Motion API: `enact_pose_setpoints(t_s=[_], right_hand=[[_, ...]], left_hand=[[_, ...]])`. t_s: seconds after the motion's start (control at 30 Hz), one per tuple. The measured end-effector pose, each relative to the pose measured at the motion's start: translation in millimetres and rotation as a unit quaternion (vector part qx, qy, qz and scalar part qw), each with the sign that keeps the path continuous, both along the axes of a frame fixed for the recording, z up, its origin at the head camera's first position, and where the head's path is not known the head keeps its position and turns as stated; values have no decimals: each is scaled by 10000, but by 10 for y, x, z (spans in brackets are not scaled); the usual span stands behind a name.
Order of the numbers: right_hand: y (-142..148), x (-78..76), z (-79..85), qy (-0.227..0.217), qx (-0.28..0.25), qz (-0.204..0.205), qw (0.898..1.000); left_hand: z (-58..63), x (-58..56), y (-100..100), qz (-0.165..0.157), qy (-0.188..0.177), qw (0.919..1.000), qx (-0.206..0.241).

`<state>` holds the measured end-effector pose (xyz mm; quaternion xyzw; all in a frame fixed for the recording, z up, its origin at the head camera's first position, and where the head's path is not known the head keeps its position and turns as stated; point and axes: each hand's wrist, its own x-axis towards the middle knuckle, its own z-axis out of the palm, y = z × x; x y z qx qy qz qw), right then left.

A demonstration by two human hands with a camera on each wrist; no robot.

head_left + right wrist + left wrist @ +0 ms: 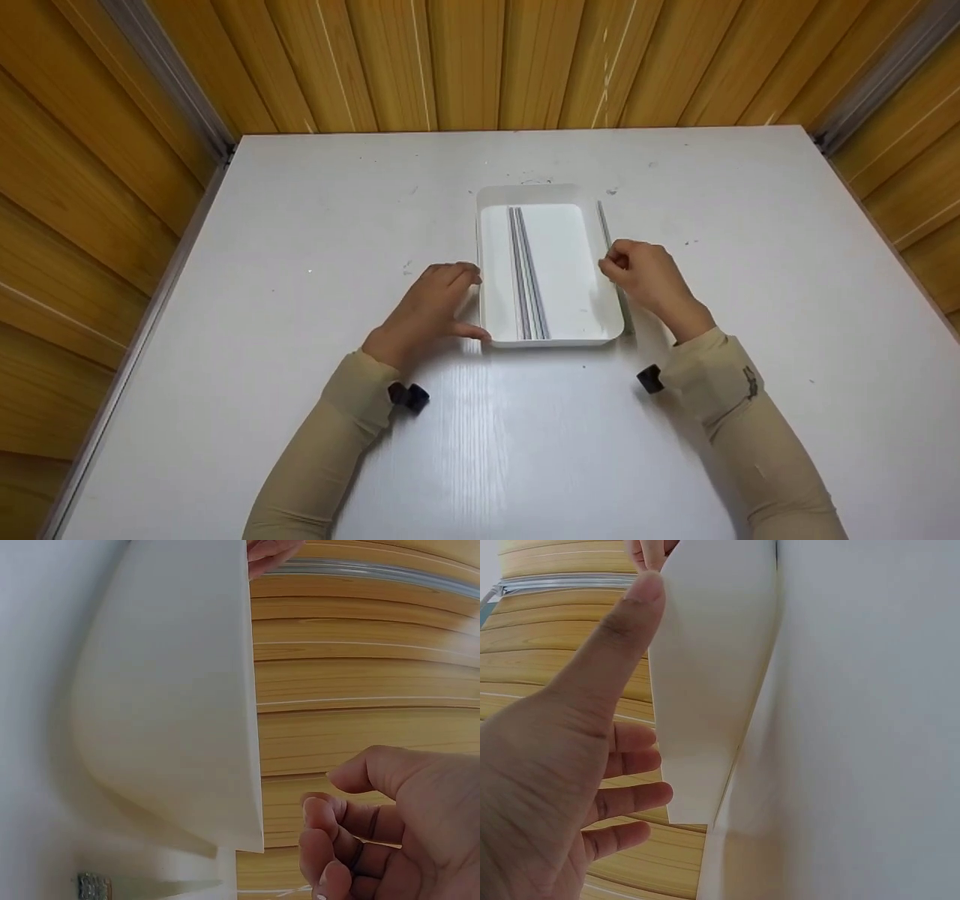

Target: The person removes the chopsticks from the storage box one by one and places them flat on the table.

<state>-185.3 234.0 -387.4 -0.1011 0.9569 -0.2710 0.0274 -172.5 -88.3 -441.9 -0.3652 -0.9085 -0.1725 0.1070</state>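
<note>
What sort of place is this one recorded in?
Possibly a small partitioned work booth, though the wider room isn't shown. A broad white table fills most of the floor space in view, wood-look panels enclose three sides, and metal posts stand at the corners.
</note>
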Motion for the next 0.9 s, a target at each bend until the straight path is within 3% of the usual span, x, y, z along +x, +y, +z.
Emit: enact_pose_setpoints(t_s=[0.67,0.9], right_hand=[[-334,-35,-119,-546,263,388,9974],[-418,-23,-167,-472,366,473,9971]], left_hand=[[11,11,-8,-110,84,9998,165],[-3,6,-5,-95,96,9998,124]])
